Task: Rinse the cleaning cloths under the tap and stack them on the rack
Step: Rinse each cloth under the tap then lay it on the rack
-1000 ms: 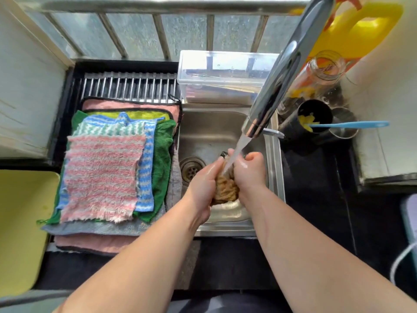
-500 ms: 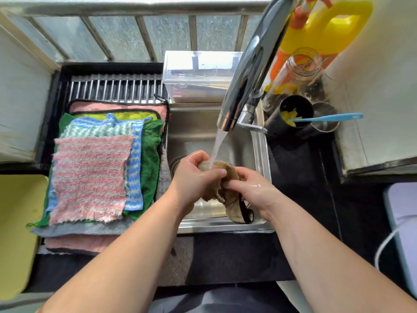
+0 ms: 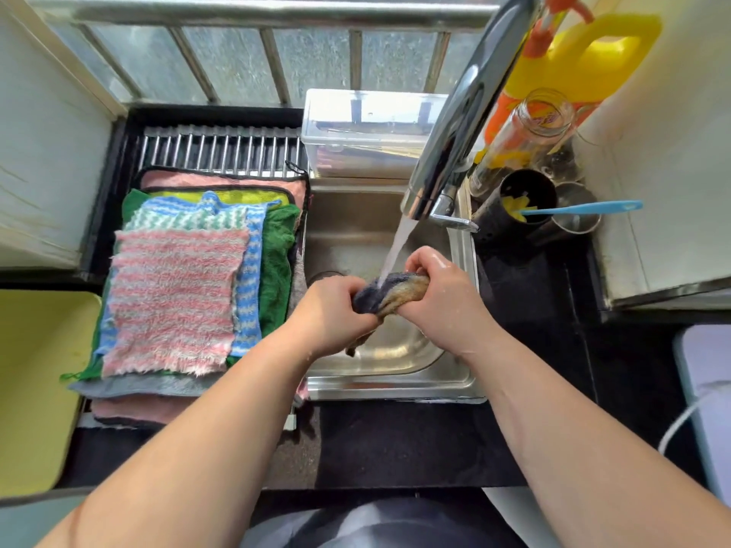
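I hold the wet cloth (image 3: 393, 293) over the sink (image 3: 395, 386), right under the tap (image 3: 466, 112). My left hand (image 3: 332, 310) clenches one end and my right hand (image 3: 445, 296) clenches the other, fingers curled tight round it. Between my fists the cloth is bunched into a thick twisted roll, dark grey-blue on the left, tan and streaky towards the right. A thin, dark end hangs below my left hand into the basin. The stream of water (image 3: 397, 247) lands on the roll's top. To the left, the rack (image 3: 221, 146) carries a flat stack of cloths (image 3: 273, 263), with a pink-and-white striped cloth (image 3: 174, 294) on top.
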